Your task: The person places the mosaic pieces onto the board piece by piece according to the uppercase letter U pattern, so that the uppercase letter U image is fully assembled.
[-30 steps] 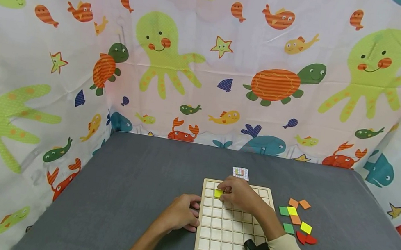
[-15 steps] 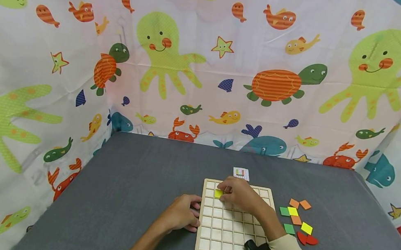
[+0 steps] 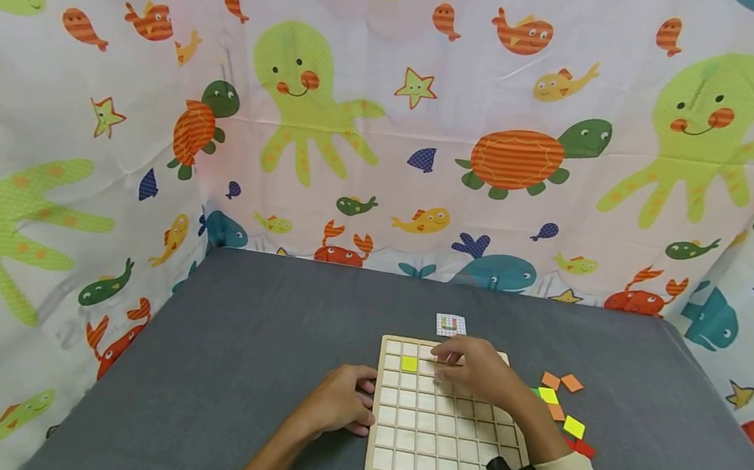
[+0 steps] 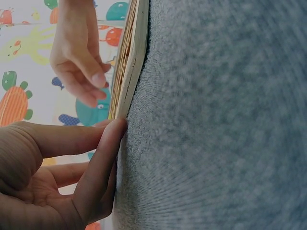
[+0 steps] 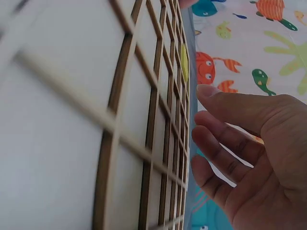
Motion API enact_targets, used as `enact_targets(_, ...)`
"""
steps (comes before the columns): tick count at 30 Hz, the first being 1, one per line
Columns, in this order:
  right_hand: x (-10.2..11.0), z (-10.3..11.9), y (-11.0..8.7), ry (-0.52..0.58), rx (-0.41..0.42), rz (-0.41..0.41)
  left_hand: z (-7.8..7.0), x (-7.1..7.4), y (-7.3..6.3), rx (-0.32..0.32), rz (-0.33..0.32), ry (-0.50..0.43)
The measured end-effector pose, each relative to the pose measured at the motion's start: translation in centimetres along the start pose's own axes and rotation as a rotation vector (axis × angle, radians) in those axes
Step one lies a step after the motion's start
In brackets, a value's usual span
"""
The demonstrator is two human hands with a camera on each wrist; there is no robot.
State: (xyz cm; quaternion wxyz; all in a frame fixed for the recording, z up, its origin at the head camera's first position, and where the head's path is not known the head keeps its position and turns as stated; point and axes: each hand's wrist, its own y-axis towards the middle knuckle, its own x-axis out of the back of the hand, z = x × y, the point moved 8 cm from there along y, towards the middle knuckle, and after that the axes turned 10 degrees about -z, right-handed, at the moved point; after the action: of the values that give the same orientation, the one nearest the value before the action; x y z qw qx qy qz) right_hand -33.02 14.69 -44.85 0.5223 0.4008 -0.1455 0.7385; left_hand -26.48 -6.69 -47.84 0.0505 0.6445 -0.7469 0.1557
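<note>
A pale wooden grid board [image 3: 403, 464] lies on the grey cloth. One yellow square tile [image 3: 410, 363] sits in a cell near its far left corner, and the right wrist view shows that yellow tile [image 5: 184, 62] at the far end of the grid. My right hand [image 3: 475, 372] hovers over the far part of the board, right of the tile. Its fingers [image 5: 225, 143] are loosely bent, with nothing between them. At the board's left side, my left hand [image 3: 339, 400] touches the edge; in the left wrist view its fingertips [image 4: 117, 127] rest against the wooden rim.
Right of the board lie loose orange tiles [image 3: 572, 384], yellow tiles [image 3: 575, 427] and red pieces [image 3: 581, 448]; my right forearm partly hides this group. A small printed card [image 3: 450, 325] with a coloured pattern lies beyond the board. A sea-animal curtain [image 3: 387, 143] surrounds the table.
My right hand has let go of the yellow tile and moved right, leaving the tile in its cell. The forearm now covers some of the loose pieces. My left hand stays put.
</note>
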Motion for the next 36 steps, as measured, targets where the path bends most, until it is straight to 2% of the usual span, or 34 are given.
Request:
enact_targets(12, 3.3, -2.0, -3.0, -0.049, -0.009, -0.057, -0.1, 0.0, -0.1, -0.009, 0.006, -0.004)
enact_targets(19, 4.9, -3.5, -4.8, -0.067, -0.089, -0.063, 0.1, 0.0, 0.0, -0.010, 0.007, -0.002)
enact_targets(29, 6.7, -5.9, -6.9, -0.124, -0.121, -0.110, 0.1, 0.1, 0.0, -0.011, 0.015, -0.004)
enact_targets(36, 8.0, -7.7, -8.4, -0.115, -0.231, -0.091, 0.1, 0.1, 0.0, -0.008, 0.017, -0.012)
